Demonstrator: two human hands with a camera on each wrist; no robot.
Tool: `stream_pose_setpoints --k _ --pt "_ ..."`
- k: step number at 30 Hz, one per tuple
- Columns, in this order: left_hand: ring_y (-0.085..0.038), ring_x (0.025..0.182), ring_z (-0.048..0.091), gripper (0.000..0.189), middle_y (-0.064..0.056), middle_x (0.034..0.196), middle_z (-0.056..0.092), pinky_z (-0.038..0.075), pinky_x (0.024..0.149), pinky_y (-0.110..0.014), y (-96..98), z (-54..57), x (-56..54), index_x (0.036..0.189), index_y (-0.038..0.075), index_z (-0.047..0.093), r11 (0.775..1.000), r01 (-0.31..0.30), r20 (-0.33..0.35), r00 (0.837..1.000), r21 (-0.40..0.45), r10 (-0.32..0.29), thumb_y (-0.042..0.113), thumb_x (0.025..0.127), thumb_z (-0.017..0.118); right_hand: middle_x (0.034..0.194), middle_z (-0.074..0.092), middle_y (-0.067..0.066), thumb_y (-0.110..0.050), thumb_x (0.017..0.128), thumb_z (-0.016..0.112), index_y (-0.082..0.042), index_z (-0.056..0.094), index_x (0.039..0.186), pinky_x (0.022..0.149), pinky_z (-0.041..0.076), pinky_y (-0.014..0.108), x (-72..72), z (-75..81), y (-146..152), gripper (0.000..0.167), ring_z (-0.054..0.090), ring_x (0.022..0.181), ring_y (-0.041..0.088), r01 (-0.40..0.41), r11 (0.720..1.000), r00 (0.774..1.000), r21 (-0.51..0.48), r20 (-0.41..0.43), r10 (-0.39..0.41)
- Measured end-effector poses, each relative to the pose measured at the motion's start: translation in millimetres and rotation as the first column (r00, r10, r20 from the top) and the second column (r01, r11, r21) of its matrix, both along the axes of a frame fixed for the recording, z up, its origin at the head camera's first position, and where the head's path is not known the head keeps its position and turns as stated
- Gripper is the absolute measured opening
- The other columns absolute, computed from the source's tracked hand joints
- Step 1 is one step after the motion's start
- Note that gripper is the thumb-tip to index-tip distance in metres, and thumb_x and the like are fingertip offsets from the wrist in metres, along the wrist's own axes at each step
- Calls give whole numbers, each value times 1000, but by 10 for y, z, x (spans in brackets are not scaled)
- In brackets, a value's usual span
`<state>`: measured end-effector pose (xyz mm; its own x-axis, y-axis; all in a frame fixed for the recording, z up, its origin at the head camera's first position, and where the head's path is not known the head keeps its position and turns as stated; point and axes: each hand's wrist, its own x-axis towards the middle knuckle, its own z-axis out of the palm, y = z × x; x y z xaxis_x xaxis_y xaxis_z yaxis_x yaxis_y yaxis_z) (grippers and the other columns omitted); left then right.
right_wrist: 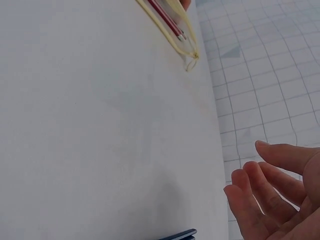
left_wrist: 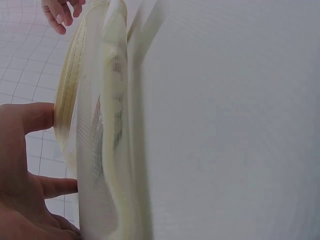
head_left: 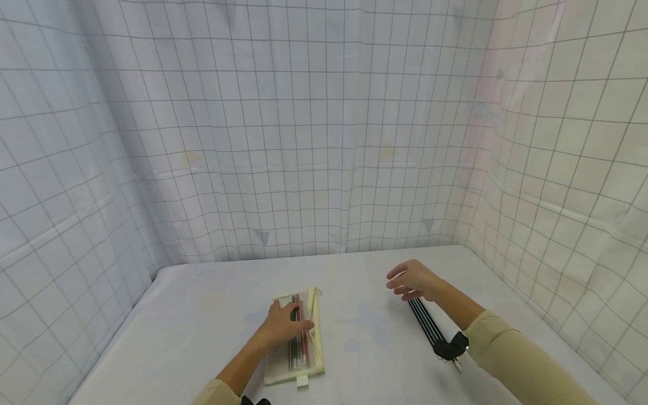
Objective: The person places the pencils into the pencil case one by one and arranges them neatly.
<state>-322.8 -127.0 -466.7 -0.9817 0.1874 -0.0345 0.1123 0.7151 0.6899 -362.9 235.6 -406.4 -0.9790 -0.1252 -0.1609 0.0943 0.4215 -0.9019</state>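
Observation:
A see-through pencil pouch (head_left: 275, 367) with yellow edging lies left of centre in the head view. Inside are dark pencils (head_left: 293, 350) and red pencils (head_left: 304, 339). My left hand (head_left: 282, 326) rests on it with fingers and thumb spread; in the left wrist view the thumb touches the pouch's zip edge (left_wrist: 70, 95). To the right, several dark pencils (head_left: 424, 319) lie side by side in a slanted bundle. Just above their far ends hovers my right hand (head_left: 417, 279), fingers loosely bent and nothing in them. The pencils' near part is partly hidden by the black wrist strap.
White cloth covers the table (head_left: 202, 315). Hanging grid-patterned sheets (head_left: 324, 140) enclose its back and both sides. Bare cloth lies between the pouch and the loose pencils. A small pale tab (head_left: 302, 381) sticks out from the pouch's near end.

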Motion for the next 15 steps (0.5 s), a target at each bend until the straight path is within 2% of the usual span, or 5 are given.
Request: stream_pose_setpoints --k 7,15 --pt "-67 143 16 82 -49 155 13 26 105 -79 5 6 2 148 -6 48 1000 5 1 1000 -1 -5 43 89 76 107 73 13 -7 93 77 8 66 123 78 61 44 32 -22 175 36 70 104 41 22 1000 1000 5 4 -22" --pt "-66 143 15 82 -48 156 11 24 104 -80 -18 -34 -31 150 -5 48 1000 0 10 1000 20 -1 44 90 75 104 73 14 -7 93 76 11 63 126 76 61 42 77 -90 392 40 72 94 32 44 999 999 17 13 -44"
